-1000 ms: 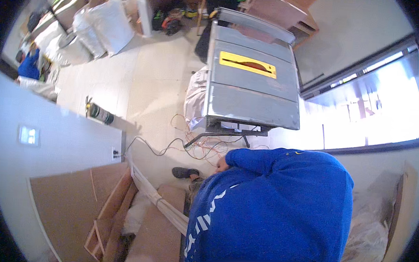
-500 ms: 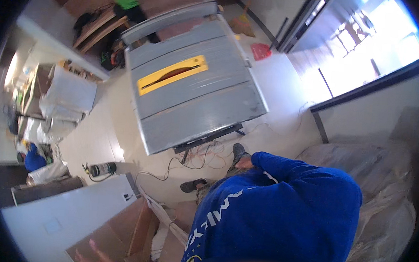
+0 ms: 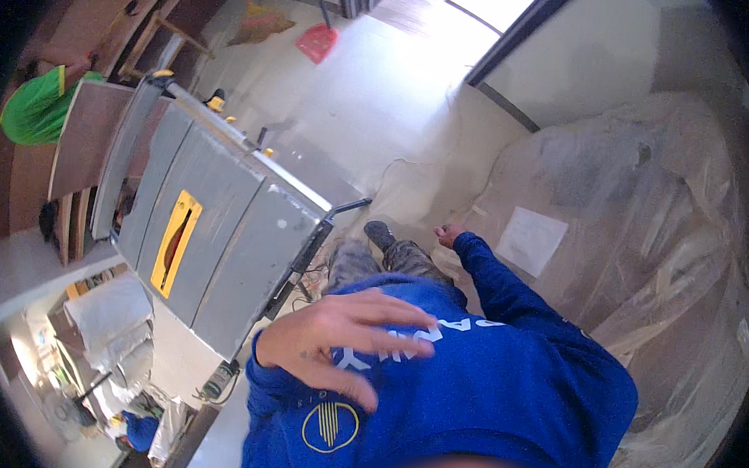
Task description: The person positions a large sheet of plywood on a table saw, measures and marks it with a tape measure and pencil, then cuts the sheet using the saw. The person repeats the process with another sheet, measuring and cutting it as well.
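We see a broom near a red dustpan on the pale floor; toward the lower left, a fire extinguisher and a person in blue.

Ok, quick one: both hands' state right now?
Left hand: open, fingers spread, empty, in front of the blue long-sleeved sweatshirt.
Right hand: fingers look curled; whether holding anything cannot be told.

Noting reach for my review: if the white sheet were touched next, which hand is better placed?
Probably the right hand: it appears just left of the white sheet, on that side of the body. The left hand is raised before the blue top, seemingly farther off.
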`<state>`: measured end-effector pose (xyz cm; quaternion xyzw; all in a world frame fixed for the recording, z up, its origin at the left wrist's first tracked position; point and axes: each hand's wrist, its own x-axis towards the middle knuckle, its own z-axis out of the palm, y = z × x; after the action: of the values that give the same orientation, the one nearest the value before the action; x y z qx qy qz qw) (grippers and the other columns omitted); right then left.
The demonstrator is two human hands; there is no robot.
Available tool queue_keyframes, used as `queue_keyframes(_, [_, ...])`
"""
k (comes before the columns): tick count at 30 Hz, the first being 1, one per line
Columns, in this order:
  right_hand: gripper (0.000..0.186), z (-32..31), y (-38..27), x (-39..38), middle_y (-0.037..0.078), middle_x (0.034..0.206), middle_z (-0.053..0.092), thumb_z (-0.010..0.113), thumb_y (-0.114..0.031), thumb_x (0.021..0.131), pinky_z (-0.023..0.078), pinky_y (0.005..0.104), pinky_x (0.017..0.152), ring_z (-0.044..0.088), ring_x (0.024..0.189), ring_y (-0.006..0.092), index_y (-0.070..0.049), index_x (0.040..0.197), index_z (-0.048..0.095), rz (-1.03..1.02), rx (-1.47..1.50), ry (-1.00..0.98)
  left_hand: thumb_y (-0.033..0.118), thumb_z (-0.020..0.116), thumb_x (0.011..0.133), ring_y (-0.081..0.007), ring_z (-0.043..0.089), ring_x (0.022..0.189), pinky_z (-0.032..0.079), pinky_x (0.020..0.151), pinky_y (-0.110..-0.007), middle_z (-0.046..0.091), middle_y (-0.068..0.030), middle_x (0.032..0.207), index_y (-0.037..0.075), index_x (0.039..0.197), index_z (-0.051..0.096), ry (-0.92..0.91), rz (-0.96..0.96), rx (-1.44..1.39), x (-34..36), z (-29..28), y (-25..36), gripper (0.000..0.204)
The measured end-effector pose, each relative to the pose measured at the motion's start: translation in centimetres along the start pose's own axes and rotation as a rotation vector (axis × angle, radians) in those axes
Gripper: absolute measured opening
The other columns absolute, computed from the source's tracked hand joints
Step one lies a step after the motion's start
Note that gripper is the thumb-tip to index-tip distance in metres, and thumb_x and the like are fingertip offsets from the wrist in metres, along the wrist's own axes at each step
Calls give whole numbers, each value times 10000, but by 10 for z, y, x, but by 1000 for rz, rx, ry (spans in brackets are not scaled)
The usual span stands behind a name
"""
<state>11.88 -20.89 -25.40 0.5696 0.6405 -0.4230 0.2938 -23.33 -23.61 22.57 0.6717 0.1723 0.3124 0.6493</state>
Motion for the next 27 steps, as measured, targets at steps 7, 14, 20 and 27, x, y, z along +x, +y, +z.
queue_keyframes(7, [626,74,24,-38,235,1282,666,444,-573,975,458,486,1081,626,1207,421,-63,1218,716,139,261,-28,235,710,717,-274,590,913,474,775,-419,616,-111,1021,27,879,656,-437,549,276,87,-13,36,269])
queue_keyframes(14, [587,62,58,-30,257,1127,721,502,-553,961,502,481,1005,674,1112,422,-42,1093,760,137,333,70,197,687,598,-191,549,597,437,521,-318,579,-63,729,42,772,681,303,586,654,119,-38,31,233])
queue_keyframes(20, [491,-5,84,-16,211,1099,742,576,-483,944,522,469,972,698,1060,386,-68,1138,752,230,248,31,141,808,743,-170,470,623,359,566,-322,509,3,756,152,826,642,458,559,349,140,-81,8,186])
queue_keyframes(27, [501,-125,113,66,189,1053,755,603,-492,954,539,457,908,721,985,338,-25,1062,749,-21,11,-59,157,765,804,-197,553,656,415,565,-342,543,-23,751,111,842,640,408,644,65,198,-161,-10,139])
